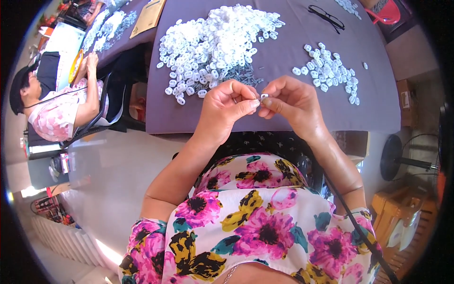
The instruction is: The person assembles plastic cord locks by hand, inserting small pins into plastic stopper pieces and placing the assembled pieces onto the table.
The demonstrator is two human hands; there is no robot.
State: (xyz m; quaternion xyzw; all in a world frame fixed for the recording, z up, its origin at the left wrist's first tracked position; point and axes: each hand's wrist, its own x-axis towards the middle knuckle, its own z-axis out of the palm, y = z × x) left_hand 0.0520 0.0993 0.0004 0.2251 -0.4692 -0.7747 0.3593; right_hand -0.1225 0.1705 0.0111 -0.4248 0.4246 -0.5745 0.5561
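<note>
Writing: a white label on the brown carton (406,113) at right and dark marks on the brown envelope (147,19); both too small to read.
White piece (265,96): one, between the two hands, above the tabletop's (175,118) near edge, at the fingertips.
Right hand (302,102): fingers narrow, thumb and forefinger pinching the white piece.
Left hand (222,106): thumb and forefinger pinched close at the piece's left side; I cannot tell what, if anything, is between them.
Heap (213,42): one, of white pieces, beyond the left hand; too many to count.
Fasteners (239,73): small, grey, at the heap's near right edge; overlapping, uncountable.
Cluster (326,66): one, of similar pieces, beyond the right hand; dozens, some overlapping.
Loose piece (365,65): one, just right of the cluster.
Glasses (327,18): one pair, black, near the far edge.
</note>
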